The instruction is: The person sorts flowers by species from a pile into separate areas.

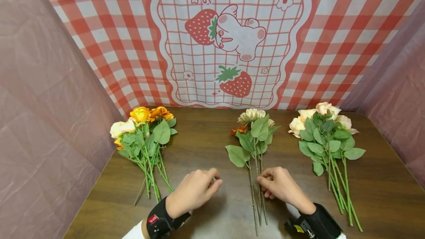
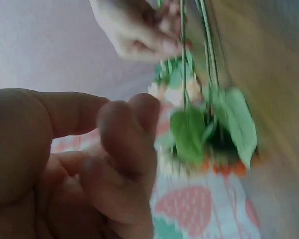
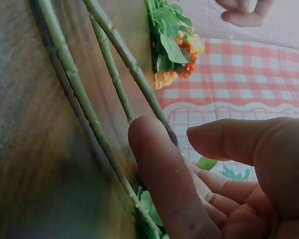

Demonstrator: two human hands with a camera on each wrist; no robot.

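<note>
Between my hands, several artificial flowers (image 1: 260, 130) lie together, with a cream bloom, an orange one and green leaves at the far end. Their long green stems (image 3: 72, 74) point toward me. My right hand (image 1: 280, 185) is at these stems. In the right wrist view one stem passes between the thumb (image 3: 219, 139) and forefinger (image 3: 162, 169), which stand apart. My left hand (image 1: 196, 187) hovers left of the bunch, fingers loosely bent and holding nothing. From the left wrist view, its bent fingers (image 2: 124, 144) appear in front, the flowers beyond.
On the left lies a bunch of orange and cream roses (image 1: 146, 135), its stems partly behind my left hand. A pale peach rose bunch (image 1: 327, 135) lies on the right. A checked strawberry-print cloth (image 1: 225, 47) hangs behind the brown wooden table (image 1: 202, 132).
</note>
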